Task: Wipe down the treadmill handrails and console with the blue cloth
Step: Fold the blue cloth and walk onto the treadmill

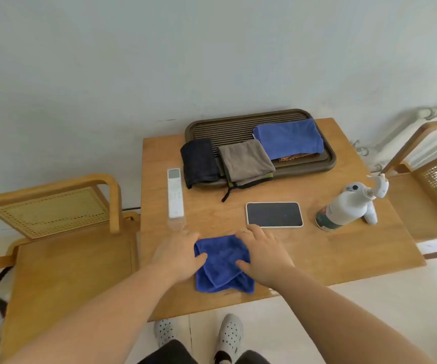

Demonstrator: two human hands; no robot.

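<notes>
A folded blue cloth (221, 264) lies near the front edge of a small wooden table (343, 248). My left hand (179, 254) rests on its left edge, thumb on the fabric. My right hand (263, 254) rests on its right edge, thumb also on the fabric. Both hands lie flat with fingers apart, touching the cloth from the two sides. No treadmill, handrail or console is in view.
A dark tray (327, 164) at the table's back holds a second blue cloth (288, 139), a grey cloth (246, 160) and a black one (199, 161). A white remote (175, 193), a phone (273, 214) and a white spray bottle (348, 206) lie on the table. Wooden chairs (54, 206) flank it.
</notes>
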